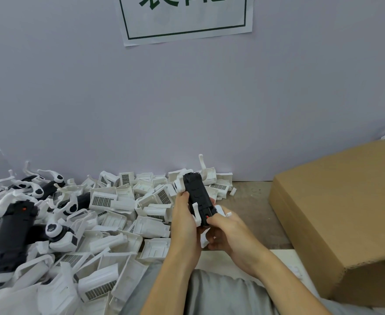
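I hold a black plastic body [196,194] with white clips upright above the table, in the middle of the head view. My left hand [183,214] grips its left side, the thumb lying along the black face. My right hand [225,230] grips its lower end, with the thumb pressed near a small red button [207,216]. A white part sticks out at the body's top left, and another white piece shows between my hands, partly hidden by the fingers.
A big heap of white plastic shells [109,214] covers the table's left and middle. Assembled black-and-white units [12,226] lie at the far left. An open cardboard box [341,208] stands at the right. The wall [164,98] with a paper sign [184,17] rises close behind.
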Demonstrator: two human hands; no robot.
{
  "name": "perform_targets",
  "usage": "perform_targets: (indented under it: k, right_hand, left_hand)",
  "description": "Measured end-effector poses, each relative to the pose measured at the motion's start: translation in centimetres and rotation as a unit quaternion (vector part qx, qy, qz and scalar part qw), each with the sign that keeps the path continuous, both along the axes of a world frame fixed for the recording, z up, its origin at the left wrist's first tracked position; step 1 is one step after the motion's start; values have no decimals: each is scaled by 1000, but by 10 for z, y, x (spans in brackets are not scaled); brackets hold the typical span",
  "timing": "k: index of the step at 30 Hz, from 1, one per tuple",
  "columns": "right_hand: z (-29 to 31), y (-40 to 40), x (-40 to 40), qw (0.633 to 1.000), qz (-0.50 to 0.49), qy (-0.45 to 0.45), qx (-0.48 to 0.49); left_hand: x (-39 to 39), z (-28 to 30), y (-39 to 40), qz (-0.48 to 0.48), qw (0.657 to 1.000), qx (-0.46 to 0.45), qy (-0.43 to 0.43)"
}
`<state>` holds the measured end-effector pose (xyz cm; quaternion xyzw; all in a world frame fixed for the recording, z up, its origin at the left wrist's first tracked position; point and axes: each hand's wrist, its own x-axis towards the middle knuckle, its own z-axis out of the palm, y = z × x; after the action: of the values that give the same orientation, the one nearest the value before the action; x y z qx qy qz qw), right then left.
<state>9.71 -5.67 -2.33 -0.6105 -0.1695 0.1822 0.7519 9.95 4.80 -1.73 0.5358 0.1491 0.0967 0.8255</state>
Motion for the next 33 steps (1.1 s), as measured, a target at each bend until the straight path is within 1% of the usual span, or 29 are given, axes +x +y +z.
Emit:
perform_targets:
  k: [5, 8, 13, 19, 27, 33]
  right_hand:
    - [-1, 1, 0, 999, -24, -3, -36]
    - [0, 0, 0, 998, -29, -8, -54]
    - [2, 0, -1, 1000, -18, 1, -23]
    - [1, -3, -1, 1000, 1, 0, 11]
    - [1, -1, 0, 1000, 4, 2, 7]
    - [-3, 0, 1, 999, -20, -7, -26]
  left_hand:
    - [0, -1, 0, 14, 999, 35, -13]
    - [-1, 0, 0, 12, 999, 34, -17]
    - [-2, 1, -2, 29, 999, 16, -13]
    - [-1, -1, -2, 15, 1000, 10, -4]
    - [2, -3, 1, -2, 1000, 10, 14]
    - [-1, 0, 0, 6, 1000, 29, -6]
